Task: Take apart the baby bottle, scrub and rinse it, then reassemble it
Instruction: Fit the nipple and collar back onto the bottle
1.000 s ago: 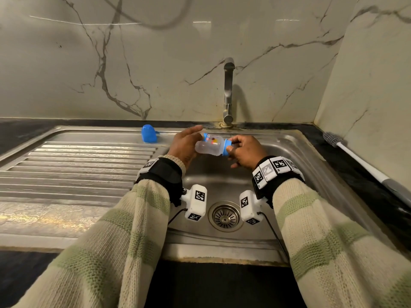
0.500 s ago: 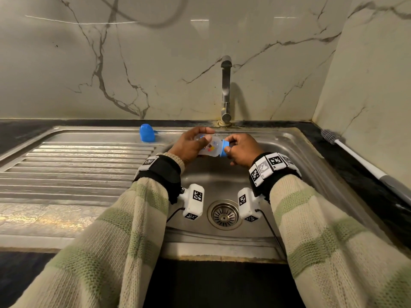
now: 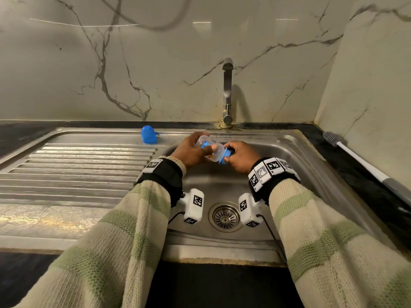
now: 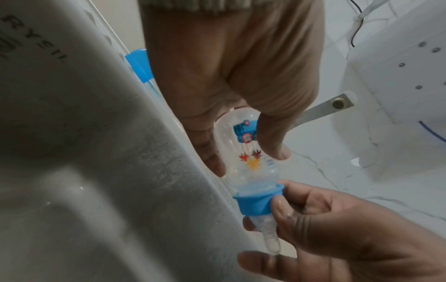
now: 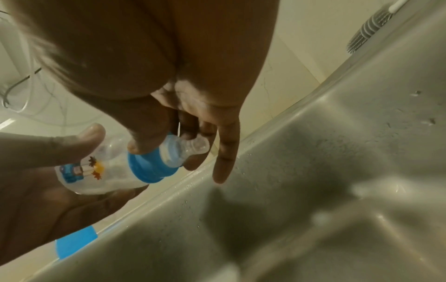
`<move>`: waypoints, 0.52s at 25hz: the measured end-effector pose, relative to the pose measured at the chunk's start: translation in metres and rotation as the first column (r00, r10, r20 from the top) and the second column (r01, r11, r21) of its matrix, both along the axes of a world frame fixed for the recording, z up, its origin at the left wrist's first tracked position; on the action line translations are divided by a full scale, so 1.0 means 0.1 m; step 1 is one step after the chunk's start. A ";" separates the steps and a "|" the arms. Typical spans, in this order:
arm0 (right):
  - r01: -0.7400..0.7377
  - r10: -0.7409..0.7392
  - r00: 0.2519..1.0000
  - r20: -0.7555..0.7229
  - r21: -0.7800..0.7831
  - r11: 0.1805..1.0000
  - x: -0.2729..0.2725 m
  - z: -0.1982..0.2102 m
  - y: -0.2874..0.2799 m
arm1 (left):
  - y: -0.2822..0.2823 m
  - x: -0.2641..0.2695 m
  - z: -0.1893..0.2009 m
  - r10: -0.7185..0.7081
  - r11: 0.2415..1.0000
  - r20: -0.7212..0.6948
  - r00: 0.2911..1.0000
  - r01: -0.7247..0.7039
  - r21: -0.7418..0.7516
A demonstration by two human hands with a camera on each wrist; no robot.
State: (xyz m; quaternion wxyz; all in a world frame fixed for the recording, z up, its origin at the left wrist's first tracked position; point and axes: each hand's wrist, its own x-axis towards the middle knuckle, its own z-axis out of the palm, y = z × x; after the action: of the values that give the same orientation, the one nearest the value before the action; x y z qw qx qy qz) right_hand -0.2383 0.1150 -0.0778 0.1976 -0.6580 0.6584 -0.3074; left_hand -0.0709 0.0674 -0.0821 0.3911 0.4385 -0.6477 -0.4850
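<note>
Down at six o'clock, two cream-and-green striped knit sleeves (image 3: 124, 247) reach in over the front lip of the stainless steel sink (image 3: 222, 245), with the round metal drain strainer (image 3: 225, 217) sitting between the wrists. Up at centre, over the basin, both hands meet on the small clear plastic baby bottle with the cartoon print (image 3: 211, 150). It lies tilted, base toward ten o'clock, top toward four. The left hand (image 3: 189, 152) is wrapped round the bottle body, thumb across the print. The right hand (image 3: 241, 155) has thumb and fingers closed on the blue plastic screw collar (image 4: 255, 202), which sits on the neck, and the clear silicone teat (image 5: 195, 147) pokes out past it into the palm. At ten o'clock, the blue plastic bottle cap (image 3: 148, 134) stands alone on the ribbed draining board (image 3: 77, 170). At three o'clock, a white-handled grey bottle brush (image 3: 347, 150) lies on the dark counter. At twelve, the steel tap (image 3: 227, 92) rises against the veined marble wall (image 3: 111, 63).
</note>
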 end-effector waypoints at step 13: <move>0.062 -0.175 0.823 0.541 0.222 0.973 0.14 0.04 0.02 | 0.08 -0.17 0.05 0.005 0.977 0.149 0.989 -0.037 0.211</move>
State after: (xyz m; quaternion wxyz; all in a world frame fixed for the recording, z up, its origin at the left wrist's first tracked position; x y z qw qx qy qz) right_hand -0.2243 0.1174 -0.0743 0.4243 -0.4751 0.6388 -0.4315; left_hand -0.0884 0.0752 -0.0769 0.2980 0.5193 -0.6145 -0.5138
